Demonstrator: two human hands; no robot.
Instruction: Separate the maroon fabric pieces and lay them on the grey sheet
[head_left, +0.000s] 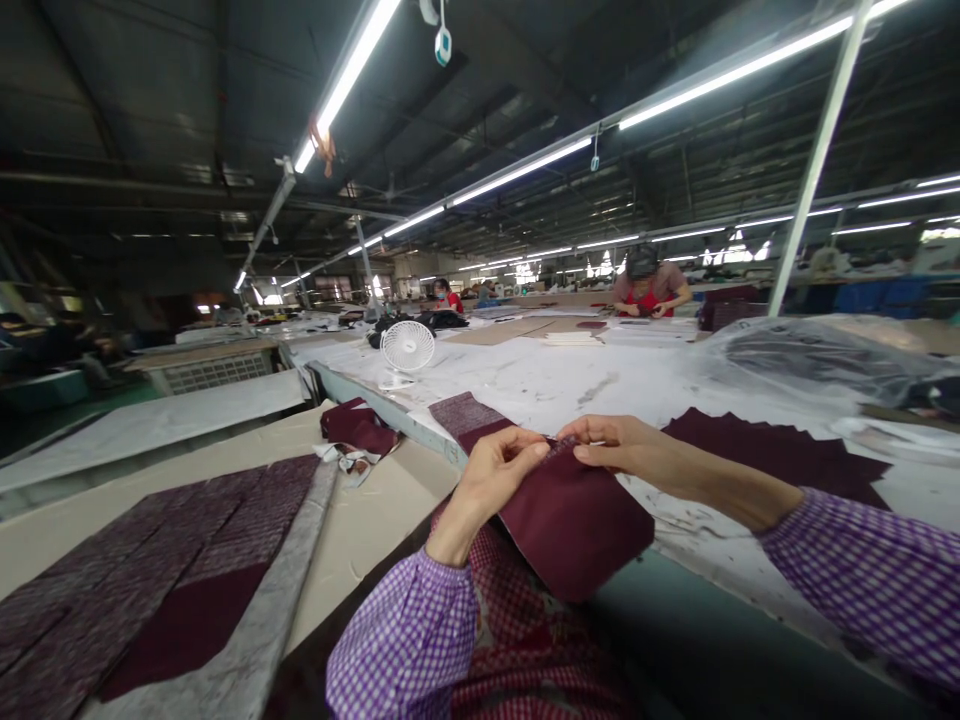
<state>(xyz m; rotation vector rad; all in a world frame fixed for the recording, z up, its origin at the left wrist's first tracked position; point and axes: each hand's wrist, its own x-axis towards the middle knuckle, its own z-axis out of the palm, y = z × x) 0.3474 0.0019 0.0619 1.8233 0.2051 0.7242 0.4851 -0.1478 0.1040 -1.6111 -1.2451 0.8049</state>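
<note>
A maroon fabric piece [577, 520] hangs over the near table edge, its top edge pinched between both hands. My left hand [499, 475] closes thumb and fingers on the upper left of that edge. Close beside it, my right hand [615, 445] pinches the same edge, fingertips nearly touching the left ones. A patch of speckled pattern shows at the pinched edge. Behind my left hand lies another piece, a speckled and plain maroon fabric [469, 412], on the white table. To the right, a stack of maroon pieces [772, 450] with jagged edges is fanned out.
A white fan [407, 347] stands on the white table [525, 370]. Speckled maroon panels [172, 540] lie on the left surface, near a crumpled maroon cloth [360, 427]. Clear plastic wrap [817, 350] lies at the right. A person in a red apron [651, 290] works across the table.
</note>
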